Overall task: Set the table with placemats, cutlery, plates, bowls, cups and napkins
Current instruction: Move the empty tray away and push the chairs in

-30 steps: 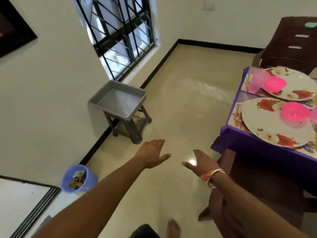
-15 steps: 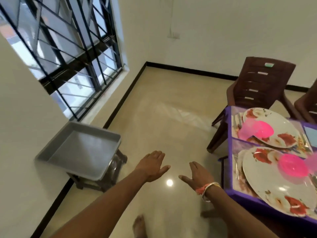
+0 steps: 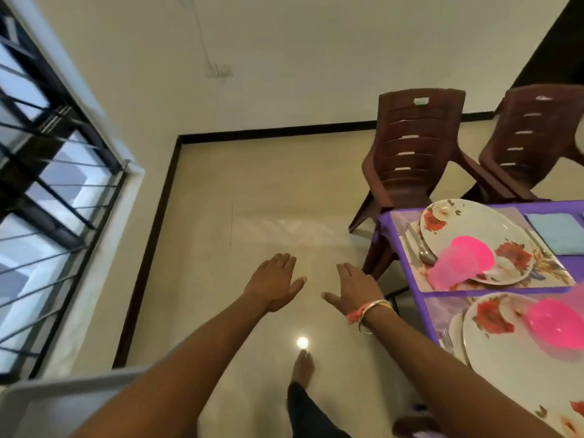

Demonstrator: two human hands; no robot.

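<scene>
Grey plastic tray (image 3: 47, 403) has dropped to view's corner, left of purple-clothed table (image 3: 390, 235).
Left hand (image 3: 275, 281), right hand (image 3: 355, 287) flat, fingers together, empty, beside table; likely nothing left to carry.

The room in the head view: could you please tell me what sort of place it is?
Probably a home dining room: a table laid with floral plates, plastic chairs beside it, and a barred window.

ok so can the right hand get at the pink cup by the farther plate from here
Probably yes. The right hand is open and empty, out over the floor beside the purple table, and the pink cup sits near that edge with nothing between them; a sideways reach should do.
</scene>
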